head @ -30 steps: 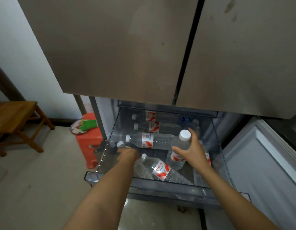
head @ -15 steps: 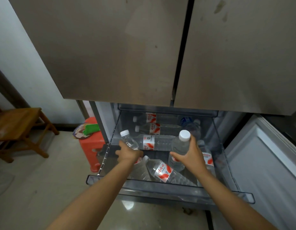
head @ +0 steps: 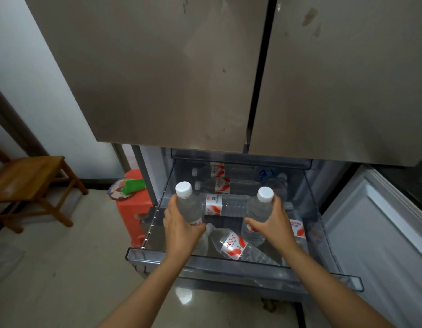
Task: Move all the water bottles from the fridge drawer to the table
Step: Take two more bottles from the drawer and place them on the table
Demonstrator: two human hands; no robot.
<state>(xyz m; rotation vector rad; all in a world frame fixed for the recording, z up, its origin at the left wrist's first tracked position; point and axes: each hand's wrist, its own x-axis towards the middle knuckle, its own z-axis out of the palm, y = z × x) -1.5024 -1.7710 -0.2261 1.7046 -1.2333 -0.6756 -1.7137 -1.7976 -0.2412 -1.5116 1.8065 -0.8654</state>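
Two bottles stand upright over the fridge drawer [head: 229, 263]: I see the left hand [head: 181, 229] gripping the left bottle [head: 189, 205] over the drawer's left side, the right hand [head: 275, 222] clasping the right bottle [head: 258, 210] right of it; spare bottles [head: 236, 245] lie inside.

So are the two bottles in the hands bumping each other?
Apart. The head view shows the left hand gripping the left bottle and the right hand gripping the right bottle, a lying bottle visible in the gap between them.
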